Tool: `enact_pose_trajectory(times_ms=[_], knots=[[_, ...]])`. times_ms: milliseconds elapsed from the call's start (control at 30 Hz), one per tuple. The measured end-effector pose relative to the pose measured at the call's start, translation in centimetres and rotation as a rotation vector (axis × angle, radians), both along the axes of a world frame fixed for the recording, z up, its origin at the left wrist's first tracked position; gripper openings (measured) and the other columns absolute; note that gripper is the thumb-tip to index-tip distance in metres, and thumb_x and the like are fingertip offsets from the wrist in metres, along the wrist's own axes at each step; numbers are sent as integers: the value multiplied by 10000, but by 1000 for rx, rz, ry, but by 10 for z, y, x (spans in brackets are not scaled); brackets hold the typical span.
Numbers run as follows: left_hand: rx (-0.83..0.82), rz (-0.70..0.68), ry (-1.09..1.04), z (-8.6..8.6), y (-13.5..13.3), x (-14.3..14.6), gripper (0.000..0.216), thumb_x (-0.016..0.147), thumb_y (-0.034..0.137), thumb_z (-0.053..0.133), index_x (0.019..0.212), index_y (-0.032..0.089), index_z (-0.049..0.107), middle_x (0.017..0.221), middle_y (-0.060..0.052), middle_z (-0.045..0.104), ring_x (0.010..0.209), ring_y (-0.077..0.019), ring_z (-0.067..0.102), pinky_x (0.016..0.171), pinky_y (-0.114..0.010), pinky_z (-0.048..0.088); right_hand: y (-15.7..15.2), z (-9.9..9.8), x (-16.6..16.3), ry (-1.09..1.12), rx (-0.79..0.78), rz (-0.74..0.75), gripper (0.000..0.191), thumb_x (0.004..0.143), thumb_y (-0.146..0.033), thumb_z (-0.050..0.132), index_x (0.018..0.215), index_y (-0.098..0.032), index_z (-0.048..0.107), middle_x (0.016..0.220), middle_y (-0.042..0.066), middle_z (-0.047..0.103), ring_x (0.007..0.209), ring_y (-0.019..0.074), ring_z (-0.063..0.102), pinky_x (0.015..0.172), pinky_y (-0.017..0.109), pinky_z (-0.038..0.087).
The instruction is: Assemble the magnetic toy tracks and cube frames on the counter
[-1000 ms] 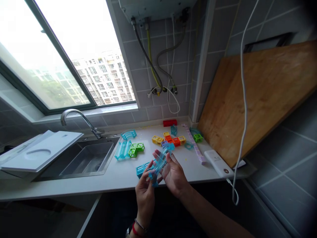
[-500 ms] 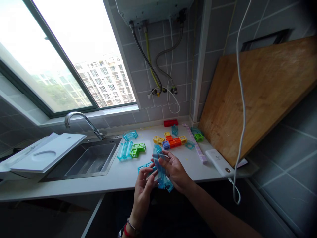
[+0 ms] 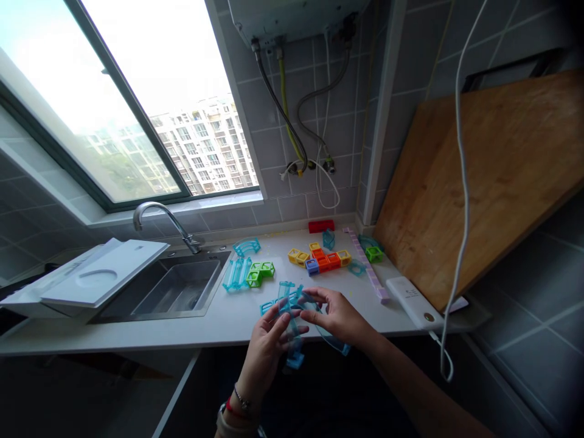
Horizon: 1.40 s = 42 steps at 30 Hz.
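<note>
Both my hands are over the front edge of the white counter. My left hand pinches one clear blue curved track piece that hangs down past its fingers. My right hand grips a second clear blue curved track piece, and the two pieces cross between my hands. On the counter behind them lie a blue cube block, a green cube pair, more blue curved pieces and a row of yellow, orange and blue cubes.
A steel sink with a tap is at the left, a white board partly over it. A large wooden board leans on the right wall. A white power bank with a hanging cable lies at the right edge.
What looked like one blue track assembly held in both hands now shows as two curved pieces, one in each hand. My hands sit lower and slightly further apart; the view shifted right.
</note>
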<state>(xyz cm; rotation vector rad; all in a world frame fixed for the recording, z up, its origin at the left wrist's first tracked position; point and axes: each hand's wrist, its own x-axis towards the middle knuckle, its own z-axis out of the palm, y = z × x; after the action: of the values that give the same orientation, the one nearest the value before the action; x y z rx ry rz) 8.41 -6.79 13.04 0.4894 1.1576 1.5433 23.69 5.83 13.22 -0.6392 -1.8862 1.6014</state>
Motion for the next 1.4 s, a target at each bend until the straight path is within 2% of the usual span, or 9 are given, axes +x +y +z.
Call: enact_pose_trajectory(times_ms=[100,233,400,667,733,900,1033,1167,1400], knots=[[-62,-18,-55,-1,-1,-4,592,834,364,765,1347,200,520,1185,-163,697,914,-288,755,698,-330,619,3,11,13,-53,331,-25,502,833,-377,761,1294,-223,633,1204,110,708,1083,276,656,938,448,526],[-52,-141,-147,-3,0,-4,487,852,370,746,1273,179,592,1079,-130,725,826,-240,757,672,-323,629,-6,28,20,23,903,174,381,914,-131,623,1266,-273,653,1389,68,605,1269,248,523,1089,449,444],[80,-136,-208,-4,1,-2,321,862,295,742,1143,156,671,1077,-97,728,906,-212,734,734,-256,601,-18,25,17,56,1100,320,365,951,-66,518,1232,-238,676,1464,100,518,1414,239,407,1146,423,417],[63,-103,-216,-7,-1,-4,297,863,269,741,1121,156,649,1163,-136,717,1077,-252,695,854,-301,573,-38,8,28,120,808,429,584,807,35,505,1354,-155,580,1566,149,379,1480,299,304,1199,475,328],[46,-77,-176,-5,-2,-3,387,842,264,763,1187,170,617,1183,-144,710,1009,-246,719,788,-289,581,-42,3,28,201,648,355,533,833,-2,508,1322,-193,602,1503,131,474,1436,287,394,1178,479,361],[65,-68,-2,10,-6,5,585,812,284,792,1343,185,565,1261,-182,672,987,-288,726,749,-319,583,-39,-9,14,325,83,-98,266,927,-239,609,1190,-253,646,1227,91,668,1190,270,622,1007,466,518],[47,-104,111,18,-6,15,646,750,281,844,1344,193,607,1228,-167,697,970,-280,721,747,-299,572,-39,-6,-1,282,-252,-40,363,872,-400,706,1170,-197,670,1158,109,706,1098,292,655,951,453,531],[35,-76,144,19,-6,21,602,762,312,833,1317,179,642,1136,-145,730,906,-245,719,721,-279,578,-46,3,-4,338,-380,-60,422,887,-477,670,1203,-197,674,1085,89,736,1005,284,686,915,450,538],[19,10,180,10,-8,26,573,794,398,796,1308,188,653,1134,-126,721,886,-223,705,720,-287,602,-49,4,-4,334,-264,-30,417,900,-497,651,1215,-226,677,1139,86,720,1086,277,655,962,416,513]])
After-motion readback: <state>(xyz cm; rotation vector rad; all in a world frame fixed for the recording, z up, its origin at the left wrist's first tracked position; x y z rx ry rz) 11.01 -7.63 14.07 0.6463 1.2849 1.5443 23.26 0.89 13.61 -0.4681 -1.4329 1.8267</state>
